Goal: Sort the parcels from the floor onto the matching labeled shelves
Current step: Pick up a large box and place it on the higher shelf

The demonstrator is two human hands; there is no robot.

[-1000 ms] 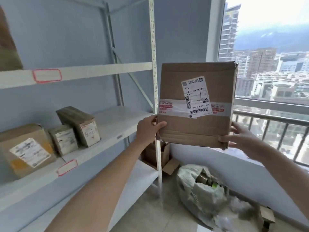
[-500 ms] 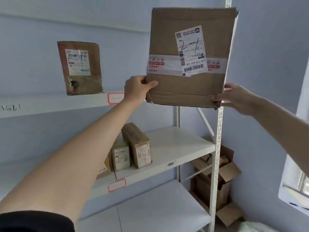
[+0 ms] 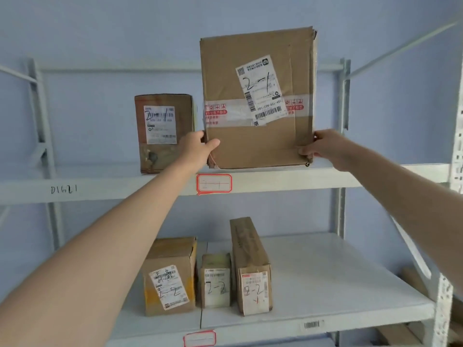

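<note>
A flat brown cardboard parcel (image 3: 258, 101) marked "2-1" on its white label stands upright on the upper shelf (image 3: 275, 180). My left hand (image 3: 198, 149) grips its lower left corner and my right hand (image 3: 323, 149) grips its lower right corner. A red-framed shelf tag (image 3: 213, 184) reading "2-1" sits on the shelf edge just below the parcel. A smaller brown parcel (image 3: 164, 132), also marked "2-1", stands upright to the left, close beside my left hand.
On the lower shelf (image 3: 338, 284) three parcels marked "2-2" stand side by side: a yellow-taped box (image 3: 169, 276), a small box (image 3: 215, 280) and a long narrow box (image 3: 251, 264). A blank red-framed tag (image 3: 199, 338) is on that shelf's edge. White uprights (image 3: 342, 96) frame the rack.
The parcel went from held in front of the window, up past the shelf edge, to standing on the upper shelf beside the other "2-1" parcel. My view turned left and upward toward the rack.
</note>
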